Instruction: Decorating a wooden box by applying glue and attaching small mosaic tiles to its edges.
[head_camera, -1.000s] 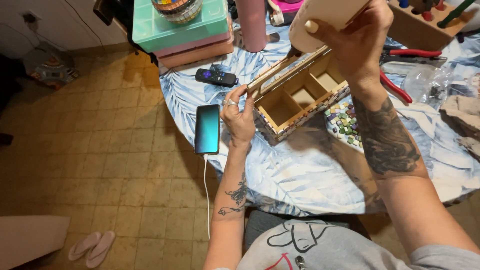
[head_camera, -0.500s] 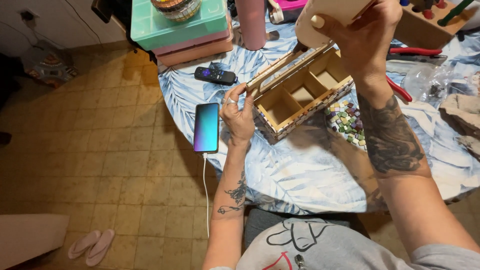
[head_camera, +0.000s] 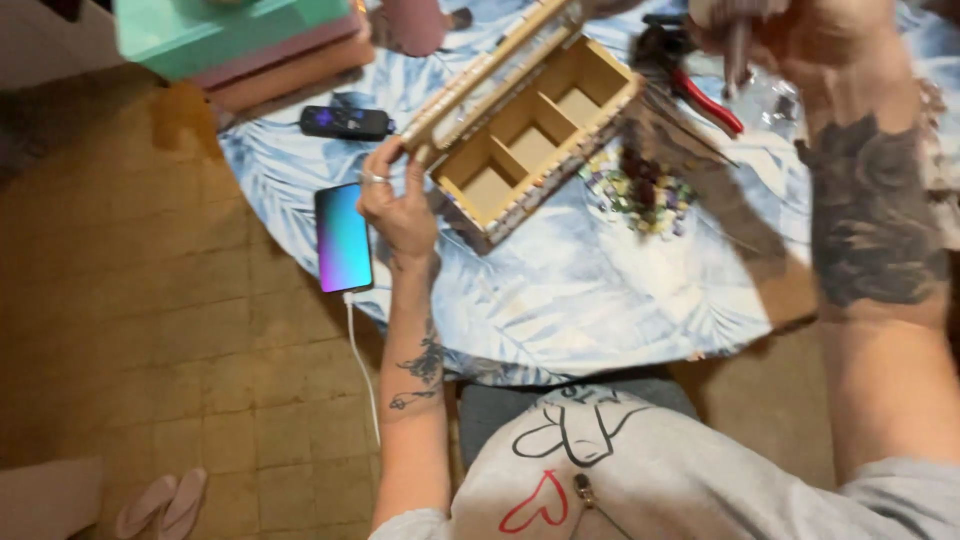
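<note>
— Grey sweatshirt fabric (head_camera: 640, 480) fills the near edge, and just beyond it the blue leaf-print cloth on the table (head_camera: 560, 300). Where are the hands?

— Left hand (head_camera: 400, 200) sits at the table's near-left side, fingers curled and pinching the corner of the wooden compartment box (head_camera: 530, 140), where its open lid hinges up. A phone (head_camera: 343, 238) lies just beside that hand, its cable hanging off the table edge toward the tiled floor.

— And the right hand?

— Right hand (head_camera: 790, 50) is raised at the far right, closed round something slim and dark; the blur hides what it is.

— What could go wrong?

— The box seems tilted on its near edge, steadied at one corner only. If that pinch slips, it could drop onto the small mosaic tiles (head_camera: 640, 190) lying just beside it and scatter them. The phone looks close enough to the edge for a nudge of the wrist, or a tug on the cable, to tip it off.

— Farther back?

— Red-handled pliers (head_camera: 700, 95), a black remote (head_camera: 345, 122), and a teal case (head_camera: 220, 35) on a pink one.
</note>
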